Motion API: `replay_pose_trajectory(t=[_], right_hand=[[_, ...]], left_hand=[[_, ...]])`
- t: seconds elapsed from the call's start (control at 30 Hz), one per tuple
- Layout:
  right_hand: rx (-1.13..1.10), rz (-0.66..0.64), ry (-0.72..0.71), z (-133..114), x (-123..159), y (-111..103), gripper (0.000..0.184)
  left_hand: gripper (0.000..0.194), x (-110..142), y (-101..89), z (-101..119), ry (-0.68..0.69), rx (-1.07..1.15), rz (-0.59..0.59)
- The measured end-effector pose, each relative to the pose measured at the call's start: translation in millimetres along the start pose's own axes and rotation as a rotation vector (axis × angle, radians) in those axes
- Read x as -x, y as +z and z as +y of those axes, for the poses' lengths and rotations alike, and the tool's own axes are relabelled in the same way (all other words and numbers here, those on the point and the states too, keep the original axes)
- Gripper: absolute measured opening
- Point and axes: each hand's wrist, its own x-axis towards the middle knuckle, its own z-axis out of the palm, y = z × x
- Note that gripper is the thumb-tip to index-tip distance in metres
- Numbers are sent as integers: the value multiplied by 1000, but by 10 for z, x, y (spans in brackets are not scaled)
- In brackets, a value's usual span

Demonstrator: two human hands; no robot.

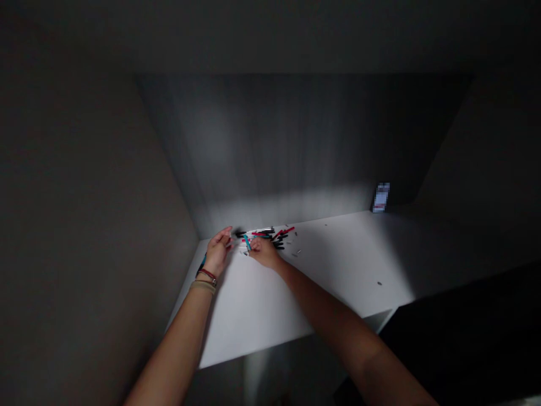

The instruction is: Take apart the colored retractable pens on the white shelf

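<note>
My right hand [264, 252] pinches a slim teal pen-like stick [247, 242] that stands tilted at the fingertips. To its left, my left hand [217, 252] is held palm inward with thumb and fingers apart; I can make out nothing held in it. Around and behind the right hand lies a loose heap of thin pen-like parts: black pieces [279, 244], red pieces [289, 230] and some pale ones. Part of the heap is hidden under the right hand. The pieces are too small to tell whether they are whole pens or parts.
The white tabletop [253, 316] ends at a front edge below my forearms. A grey panel [270, 152] rises behind it, and a wall [105, 197] stands on the left. A phone-like upright object [381, 198] leans at the back right. One small dark piece [379, 283] lies near the right front.
</note>
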Motion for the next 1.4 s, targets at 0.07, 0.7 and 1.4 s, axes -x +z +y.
replay_pose_trajectory(t=[0.07,0.7,1.4], right_hand=[[-43,-71,-23,16,26,41,21],[329,215,-70,-22,67,108,17],[155,93,-26,-21,3,22,15]], left_hand=[[44,15,14,25,-44,108,5],[26,152,214,-115,541,-560,163],[22,164,258,-139,363,-541,-158]])
